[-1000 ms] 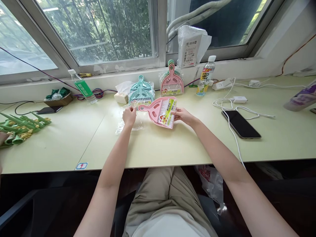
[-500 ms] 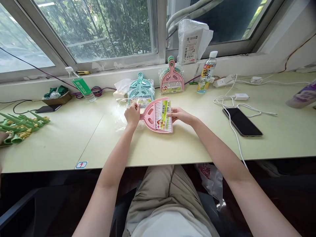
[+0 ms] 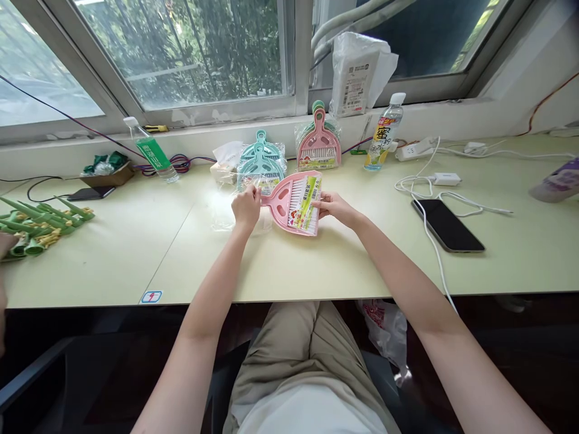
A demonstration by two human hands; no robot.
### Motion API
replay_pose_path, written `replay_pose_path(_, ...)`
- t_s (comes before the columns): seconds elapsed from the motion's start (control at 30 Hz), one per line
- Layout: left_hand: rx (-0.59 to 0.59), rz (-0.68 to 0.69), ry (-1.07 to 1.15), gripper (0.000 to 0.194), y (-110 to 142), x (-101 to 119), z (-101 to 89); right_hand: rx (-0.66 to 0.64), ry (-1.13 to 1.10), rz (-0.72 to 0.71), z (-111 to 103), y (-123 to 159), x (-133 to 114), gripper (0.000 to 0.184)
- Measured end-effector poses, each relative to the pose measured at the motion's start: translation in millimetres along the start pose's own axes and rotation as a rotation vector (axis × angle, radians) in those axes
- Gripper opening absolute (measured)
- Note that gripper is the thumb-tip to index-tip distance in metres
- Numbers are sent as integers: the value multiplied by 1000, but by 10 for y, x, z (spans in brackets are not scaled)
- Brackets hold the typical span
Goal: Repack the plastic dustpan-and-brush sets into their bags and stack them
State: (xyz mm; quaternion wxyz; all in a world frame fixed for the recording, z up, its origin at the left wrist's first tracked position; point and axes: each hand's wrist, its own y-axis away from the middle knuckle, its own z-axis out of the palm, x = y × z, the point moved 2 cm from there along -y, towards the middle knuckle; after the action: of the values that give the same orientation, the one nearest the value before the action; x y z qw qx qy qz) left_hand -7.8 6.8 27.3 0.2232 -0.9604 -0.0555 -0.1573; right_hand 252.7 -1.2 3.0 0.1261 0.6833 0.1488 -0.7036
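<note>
A pink dustpan (image 3: 281,208) with a white-bristled brush and a printed label card (image 3: 304,206) lies between my hands, just above the table. My left hand (image 3: 246,208) is closed round its handle, at the left. At the right edge, my right hand (image 3: 337,208) pinches the pan beside the card, fingers partly hidden behind it. A clear plastic bag (image 3: 222,220) lies by my left hand. Behind it rest turquoise dustpan sets (image 3: 260,166) in clear wrapping. Farther right, a wrapped pink dustpan set (image 3: 319,141) leans on the wall, with green ones behind it.
Two bottles, a green-labelled one (image 3: 152,152) and a yellow-labelled one (image 3: 383,135), stand at the back. A phone (image 3: 447,226) and white cables (image 3: 423,187) lie at right. Green artificial stems (image 3: 43,223) sit at far left, near another person's hand (image 3: 5,244).
The pink dustpan has tilted slightly, its right edge turning upward, with both hands still on it. The whole view has shifted a little.
</note>
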Motion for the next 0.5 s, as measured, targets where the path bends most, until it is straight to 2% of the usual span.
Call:
replay_pose_path(0.1, 8, 11, -21, 41, 9, 10, -1, -90, 2, 25, 103, 25, -1, 44)
replay_pose_path(0.2, 18, 24, -38, 41, 18, 27, -2, -116, -1, 38, 182, 22, 26, 43)
replay_pose_path(0.27, 15, 36, -34, 42, 32, 54, -8, -75, -17, 31, 209, -1, 56, 43)
replay_pose_path(0.5, 5, 39, -11, 39, 58, 108, -33, 201, -8, -105, 196, -72, 76, 46)
